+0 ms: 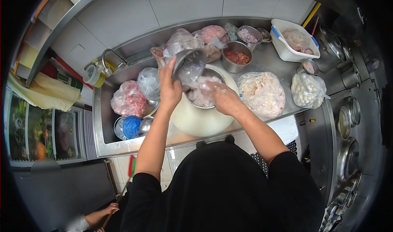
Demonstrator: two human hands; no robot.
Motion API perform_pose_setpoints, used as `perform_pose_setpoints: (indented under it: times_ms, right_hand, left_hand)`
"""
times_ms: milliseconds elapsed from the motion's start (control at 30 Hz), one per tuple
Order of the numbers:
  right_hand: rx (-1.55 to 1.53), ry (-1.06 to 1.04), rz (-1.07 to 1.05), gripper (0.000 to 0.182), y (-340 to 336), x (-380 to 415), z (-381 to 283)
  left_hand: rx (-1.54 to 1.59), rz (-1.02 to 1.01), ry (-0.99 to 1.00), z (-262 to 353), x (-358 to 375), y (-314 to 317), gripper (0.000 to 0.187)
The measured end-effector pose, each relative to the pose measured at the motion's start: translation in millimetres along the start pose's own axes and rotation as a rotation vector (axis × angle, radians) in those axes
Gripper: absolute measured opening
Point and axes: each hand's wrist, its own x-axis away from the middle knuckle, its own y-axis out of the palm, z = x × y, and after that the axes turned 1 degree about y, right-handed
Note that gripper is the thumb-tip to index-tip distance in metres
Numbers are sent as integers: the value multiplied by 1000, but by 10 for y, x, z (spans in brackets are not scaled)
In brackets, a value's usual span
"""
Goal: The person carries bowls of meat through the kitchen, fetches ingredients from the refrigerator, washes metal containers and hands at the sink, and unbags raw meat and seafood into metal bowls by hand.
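Note:
My left hand (170, 84) grips the side of a metal bowl (190, 64), tipped over a round steel pot (223, 75). Pale, wet meat slices (200, 96) fill the pot below and reach up towards the bowl's lip. At the pot's right side, my right hand (225, 100) has its fingers curled into the slices, slightly blurred, the fingertips partly hidden among them. Under the pot lies a thick, round white cutting board (192, 123). A steel pot of reddish meat (237, 58) stands just behind, and a large bag of pale meat (262, 93) is to the right.
Bagged meat (129, 98) sits in the sink at left, below a faucet (112, 62). A white basin (282, 31) and a bag of white balls (309, 90) stand at right. Behind me at lower left, another person's hand (110, 208) holds a stick.

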Motion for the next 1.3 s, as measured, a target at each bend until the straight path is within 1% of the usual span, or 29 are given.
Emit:
perform_pose_setpoints:
  times_ms: [33,167,233,300,333,367,400,433,467,500,533,600,633,667,733,767,800,833,867,933,967,1033,1067,1100,1133,1167,1233,1267,1300]
  right_hand:
    - [-55,-22,24,59,-32,-18,-5]
    - [-117,9,38,53,-297,-260,-100]
    - [-349,-99,468,49,-410,-456,-161]
    - [-290,-55,403,53,-345,-713,-109]
    - [-129,-94,345,56,-123,-831,-51]
    - [-124,-158,308,51,46,-877,-25]
    - [-118,-221,270,46,157,-896,-17]
    - [-93,-191,203,35,205,-867,-23]
    - [-138,-219,212,31,239,-818,23]
    - [-185,-245,216,28,284,-734,84]
    - [-112,-175,-89,26,51,-598,50]
    - [-150,-360,165,21,225,-499,249]
    - [-114,-320,183,19,141,-458,319]
    - [-119,-339,176,19,15,-397,315]
    - [-187,-254,131,18,-188,-342,305]
    - [-221,-428,298,14,45,-369,382]
    - [-255,-331,205,14,284,-489,444]
    - [-288,-229,106,14,422,-603,497]
    - [-241,-255,308,16,404,-673,538]
    - [-150,-11,108,16,311,-903,468]
    - [-235,-81,242,16,156,-835,372]
    - [-275,-188,336,14,43,-709,228]
    - [-168,-210,188,16,136,-695,226]
    - [-170,-208,96,17,221,-672,262]
    - [-167,-197,6,20,272,-652,291]
    - [-218,-126,-115,29,202,-688,310]
    - [-350,-118,-190,35,-18,-691,322]
    - [-410,-100,-91,33,-154,-652,259]
    - [-474,-67,-63,33,-248,-643,224]
  left_hand:
    - [76,22,-41,59,-15,-27,81]
    - [89,51,-94,34,-10,-22,81]
    - [262,40,-117,7,53,68,80]
    - [167,24,-103,182,86,173,80]
    - [78,5,-82,268,83,233,80]
    - [57,-20,-72,318,64,280,81]
    - [-73,-35,-23,323,61,308,82]
    - [-131,-68,8,329,83,338,82]
    - [-188,-100,37,361,102,356,83]
    - [-213,-117,1,384,127,365,83]
    - [-217,-40,23,405,111,361,83]
    - [-213,107,29,392,20,298,82]
    - [-138,154,-59,476,-46,174,83]
    - [-171,165,-71,483,-27,107,83]
    - [-224,197,-85,471,7,41,82]
    - [-162,245,-159,431,50,31,82]
    - [-98,291,-236,397,121,33,81]
    - [125,366,-252,336,148,67,78]
    - [114,380,-259,381,188,102,78]
    - [334,588,-556,445,232,138,72]
    - [457,648,-621,401,290,127,66]
    - [648,692,-725,126,520,87,64]
    - [642,680,-672,13,612,30,55]
    - [717,728,-752,-89,735,-17,53]
    - [799,769,-830,-27,748,-95,52]
    - [879,817,-766,-66,758,-237,54]
    - [737,875,-783,-37,786,-642,57]
    - [633,894,-850,-92,829,-886,58]
    - [570,895,-851,-252,922,-1132,59]
